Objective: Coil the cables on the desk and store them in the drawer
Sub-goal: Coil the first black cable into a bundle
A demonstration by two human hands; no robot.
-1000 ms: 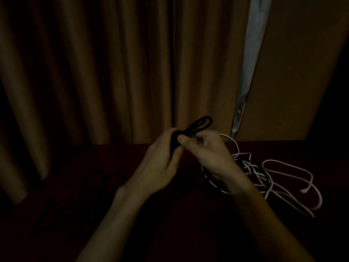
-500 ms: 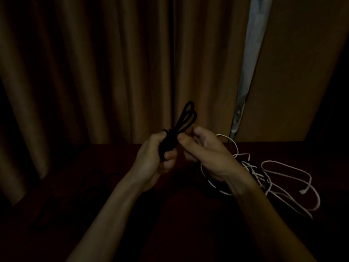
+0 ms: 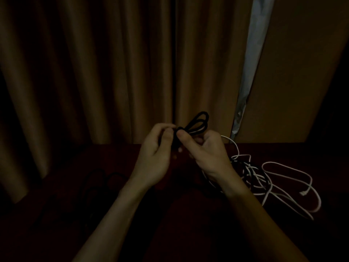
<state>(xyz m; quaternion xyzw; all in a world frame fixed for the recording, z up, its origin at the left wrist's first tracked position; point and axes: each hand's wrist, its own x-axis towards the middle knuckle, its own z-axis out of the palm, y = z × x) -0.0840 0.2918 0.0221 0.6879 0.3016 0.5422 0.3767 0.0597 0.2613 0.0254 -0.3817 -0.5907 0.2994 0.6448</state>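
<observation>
Black coil [image 3: 198, 122] tipped rightward from upright, pinched by left hand [image 3: 154, 157] and right hand [image 3: 205, 156] above desk [image 3: 188, 224]; white tangle [image 3: 273, 178] just right of right hand, curtain [image 3: 113, 72] behind.

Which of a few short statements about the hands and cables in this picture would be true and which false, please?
1. The left hand and the right hand both hold the black cable above the desk. True.
2. The white cable is neatly coiled. False: it lies in loose loops on the desk, tangled with a dark cable.
3. Curtains hang behind the desk. True.
4. The right hand holds the white cable's plug end. False: that end lies free on the desk, to the right of the hands.
5. The black cable's loops stick out above the hands. True.
</observation>
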